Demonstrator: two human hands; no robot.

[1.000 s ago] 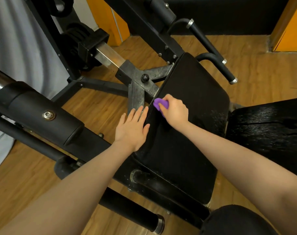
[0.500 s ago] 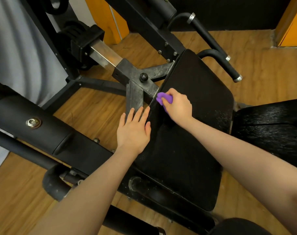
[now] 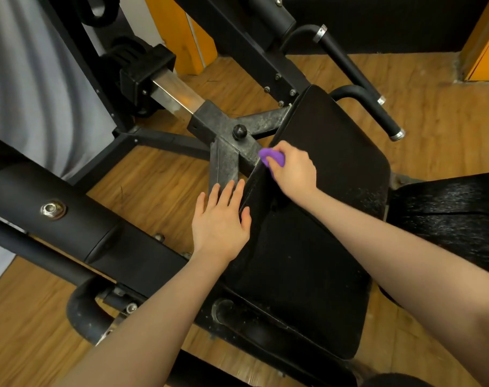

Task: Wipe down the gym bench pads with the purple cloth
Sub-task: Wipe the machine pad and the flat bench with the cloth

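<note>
Head view is showing my right hand (image 3: 292, 170) bunching the purple cloth (image 3: 272, 157) in curled fingers and pressing it against the left edge of the bench pad (image 3: 316, 233), right where the pad is meeting the grey steel bracket (image 3: 229, 141); only a small fold of cloth is poking out past my knuckles. My left hand (image 3: 221, 223) is lying flat with straight fingers, gripping nothing, its fingertips resting along that same edge just below the cloth. To do this step well, I am judging that I should be running the cloth along the seam in one firm line, keeping it on the vinyl and off the gritty bracket; spreading more cloth under my palm would be covering more surface. Pale specks are showing across the pad's right side and on the second pad (image 3: 455, 213) beyond it; those are looking unwiped.
</note>
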